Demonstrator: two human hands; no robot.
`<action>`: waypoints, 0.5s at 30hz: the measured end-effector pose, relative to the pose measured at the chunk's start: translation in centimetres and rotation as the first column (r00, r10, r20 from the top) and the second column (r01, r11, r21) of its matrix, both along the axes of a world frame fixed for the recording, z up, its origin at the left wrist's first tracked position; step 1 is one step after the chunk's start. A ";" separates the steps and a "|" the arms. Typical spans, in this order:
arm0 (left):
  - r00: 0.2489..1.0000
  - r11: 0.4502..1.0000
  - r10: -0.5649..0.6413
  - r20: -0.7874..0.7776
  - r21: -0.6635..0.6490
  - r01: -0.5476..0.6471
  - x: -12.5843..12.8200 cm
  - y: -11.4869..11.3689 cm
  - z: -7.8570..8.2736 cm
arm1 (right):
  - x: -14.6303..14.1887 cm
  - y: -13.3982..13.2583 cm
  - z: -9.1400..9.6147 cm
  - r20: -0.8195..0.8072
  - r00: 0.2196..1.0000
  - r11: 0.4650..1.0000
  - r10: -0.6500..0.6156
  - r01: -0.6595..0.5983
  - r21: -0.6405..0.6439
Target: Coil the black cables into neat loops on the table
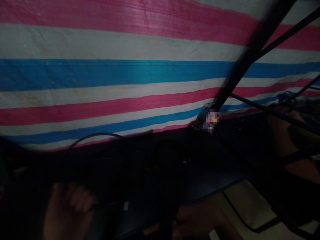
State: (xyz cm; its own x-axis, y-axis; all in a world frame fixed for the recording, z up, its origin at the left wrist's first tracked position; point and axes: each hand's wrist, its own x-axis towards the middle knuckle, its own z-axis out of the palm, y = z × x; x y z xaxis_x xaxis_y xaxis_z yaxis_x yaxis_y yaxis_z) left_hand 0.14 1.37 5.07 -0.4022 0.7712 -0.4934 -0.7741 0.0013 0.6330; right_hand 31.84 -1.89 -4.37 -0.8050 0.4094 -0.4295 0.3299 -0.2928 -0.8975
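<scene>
The person's left hand is curling its fingers inward in a loose, narrow fist at the lower left, and a thin, dark, cable-like strand is running out beside its knuckles; whether the fingers are gripping it, one cannot tell in this dimness and blur. The right hand is resting low at the near edge of a long black work surface, its fingers bending toward something dark; its hold cannot be made out either. A small white rectangular piece is showing between the hands, nearer the left one.

Beyond them, a black cable is arching up against a pink, white and blue striped plastic sheet, which is hanging behind the work surface. A dark, slanting metal pole is crossing the sheet, and a colourful pixelated item is sitting by its lower end. At the right, another person's bare forearm is reaching over the surface. Below, pale flooring is showing.
</scene>
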 end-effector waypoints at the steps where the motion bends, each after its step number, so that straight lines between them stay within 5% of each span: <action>1: 1.000 1.000 0.015 -0.014 0.016 -0.015 0.0 0.1 0.3 | 0.1 -0.3 -0.2 0.036 0.999 0.999 0.012 -0.013 0.037; 4: 1.000 0.997 0.021 -0.002 0.073 -0.021 0.9 0.3 0.1 | -1.0 -1.2 -0.3 0.047 0.998 0.996 -0.052 0.049 0.075; 7: 0.997 0.998 0.004 0.082 0.064 -0.010 3.0 0.3 -0.9 | -3.9 -2.1 0.3 0.000 0.970 0.967 -0.242 0.241 0.078; 15: 0.946 0.996 0.077 0.316 0.010 -0.085 6.8 -0.8 -1.9 | -10.1 -2.1 2.8 -0.197 0.744 0.757 -0.639 0.653 0.012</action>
State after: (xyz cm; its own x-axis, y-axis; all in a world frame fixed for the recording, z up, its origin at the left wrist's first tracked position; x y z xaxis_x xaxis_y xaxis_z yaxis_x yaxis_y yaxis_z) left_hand 6.96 0.55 3.15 -0.2906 0.7550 -0.5877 -0.9310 -0.0812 0.3560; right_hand 21.76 -4.03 -1.55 -0.3922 0.8832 -0.2572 -0.0733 -0.3087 -0.9483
